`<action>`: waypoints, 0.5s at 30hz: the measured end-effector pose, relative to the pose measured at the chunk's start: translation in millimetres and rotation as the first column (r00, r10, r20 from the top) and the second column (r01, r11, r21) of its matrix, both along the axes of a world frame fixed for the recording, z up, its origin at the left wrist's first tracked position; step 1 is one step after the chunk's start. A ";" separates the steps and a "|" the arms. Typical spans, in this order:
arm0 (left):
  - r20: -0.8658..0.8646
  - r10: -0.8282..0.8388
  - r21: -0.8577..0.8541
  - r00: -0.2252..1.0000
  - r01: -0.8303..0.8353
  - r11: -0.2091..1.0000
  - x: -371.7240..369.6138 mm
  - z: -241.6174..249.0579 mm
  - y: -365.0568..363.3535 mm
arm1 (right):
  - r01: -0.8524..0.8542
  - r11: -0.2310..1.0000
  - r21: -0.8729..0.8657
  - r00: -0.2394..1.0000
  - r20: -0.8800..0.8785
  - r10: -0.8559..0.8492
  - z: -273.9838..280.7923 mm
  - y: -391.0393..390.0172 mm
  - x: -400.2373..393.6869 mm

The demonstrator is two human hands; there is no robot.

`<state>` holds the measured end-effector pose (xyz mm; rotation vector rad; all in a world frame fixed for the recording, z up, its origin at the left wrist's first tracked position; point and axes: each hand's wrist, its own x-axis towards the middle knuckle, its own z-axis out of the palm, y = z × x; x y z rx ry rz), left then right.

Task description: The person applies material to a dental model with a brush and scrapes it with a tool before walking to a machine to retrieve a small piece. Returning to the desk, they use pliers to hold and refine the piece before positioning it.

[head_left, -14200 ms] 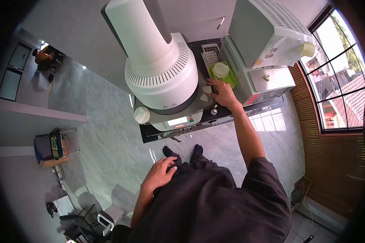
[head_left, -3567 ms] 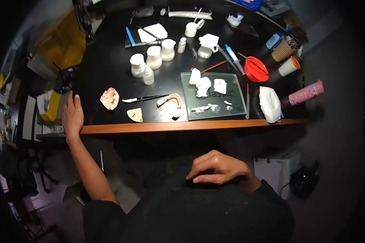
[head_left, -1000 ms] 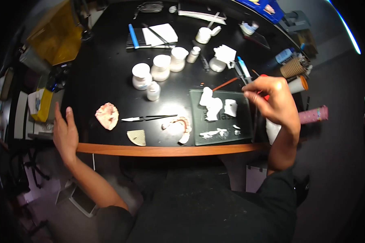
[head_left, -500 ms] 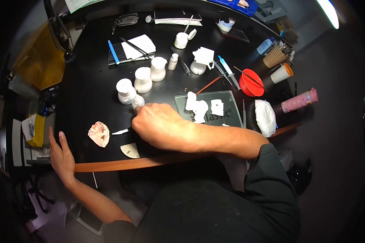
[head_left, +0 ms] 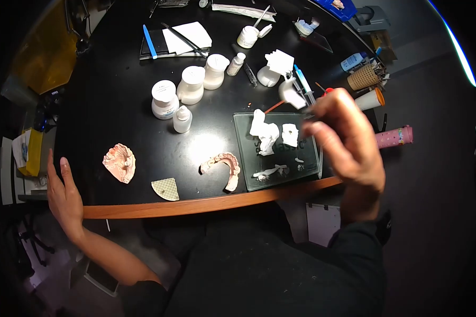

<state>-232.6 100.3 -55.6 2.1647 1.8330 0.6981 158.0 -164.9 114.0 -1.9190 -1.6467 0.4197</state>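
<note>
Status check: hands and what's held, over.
Right hand raised over glass slab, grip shut on white-tipped tool. Left hand open at desk edge. Denture arch lies untouched between.

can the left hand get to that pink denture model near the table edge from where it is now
Probably yes. The left hand rests open at the table's wooden edge, and the pink denture model lies just to its right on the black top, with nothing between them. The mesh piece sits farther along, out of the way.
</note>
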 end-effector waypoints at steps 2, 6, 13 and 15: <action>-0.003 -0.005 0.003 1.000 0.005 1.000 -0.9 -1.5 1.0 | 0.251 0.966 -0.056 0.958 -0.128 -0.256 4.3 -13.7 15.9; 0.004 -0.018 -0.015 1.000 0.018 1.000 -1.7 -1.7 1.9 | 0.365 0.930 -0.037 0.916 0.190 -0.352 -1.2 -33.4 42.6; -0.030 0.002 -0.035 1.000 -0.004 0.999 -0.3 0.9 1.2 | 0.242 0.966 -0.091 0.863 0.476 -0.171 -3.5 -29.8 41.5; -0.033 0.007 -0.032 0.999 -0.008 0.999 0.4 0.7 0.8 | 0.223 0.967 -0.120 0.867 0.479 -0.140 -4.5 -28.5 42.0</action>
